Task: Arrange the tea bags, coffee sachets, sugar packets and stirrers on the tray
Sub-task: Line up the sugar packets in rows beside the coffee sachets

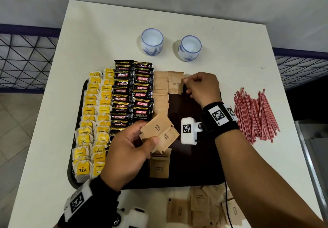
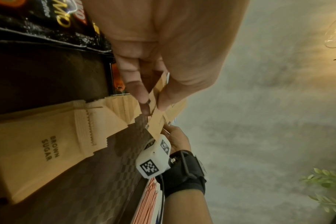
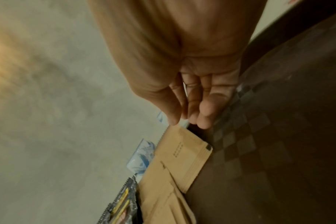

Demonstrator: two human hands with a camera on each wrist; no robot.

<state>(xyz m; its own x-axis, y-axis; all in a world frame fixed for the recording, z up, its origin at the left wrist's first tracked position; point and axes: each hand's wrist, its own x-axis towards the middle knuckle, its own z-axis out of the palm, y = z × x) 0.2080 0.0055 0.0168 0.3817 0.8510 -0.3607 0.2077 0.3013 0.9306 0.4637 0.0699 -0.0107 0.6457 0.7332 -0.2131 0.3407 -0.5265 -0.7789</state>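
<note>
Gripping 2 "BROWN SUGAR" pkts (image 1: 158, 133) w/ left hand (image 1: 127, 154) fingers, right hand (image 1: 201, 87) pinching pkt (image 1: 175, 84) beside "KOPIKO" sachets (image 1: 133, 93)

The person is wearing a black fabric strap around each wrist, forearms bare above them. The right wrist strap (image 1: 219, 119) is carrying white square plates printed with black-and-white coded markers on its upper face. A white boxy camera housing (image 1: 188, 131) is projecting from its inner side, showing the same kind of marker, with a metal screw fitting joining it to the strap and a thin black cable (image 1: 227, 203) trailing from it. The left wrist strap (image 1: 104, 186) is bearing a white marker plate (image 1: 78, 202) and a white housing with black fittings (image 1: 131, 218).
</note>
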